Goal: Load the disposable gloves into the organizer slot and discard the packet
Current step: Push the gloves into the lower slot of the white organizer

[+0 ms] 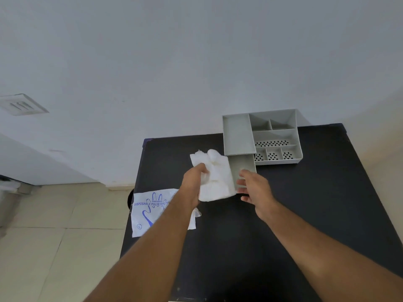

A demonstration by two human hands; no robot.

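Observation:
My left hand grips a thick stack of white disposable gloves and holds it just left of a grey drawer pulled out of the grey organizer. My right hand holds the drawer's near end, fingers curled on its front edge. The glove stack overlaps the drawer's left wall. The empty glove packet, white with blue print, lies flat at the black table's left edge, partly under my left forearm.
The organizer stands at the far side of the black table, with several small compartments, some with perforated floors. A white wall is behind it. A bin stands on the tiled floor at the far left.

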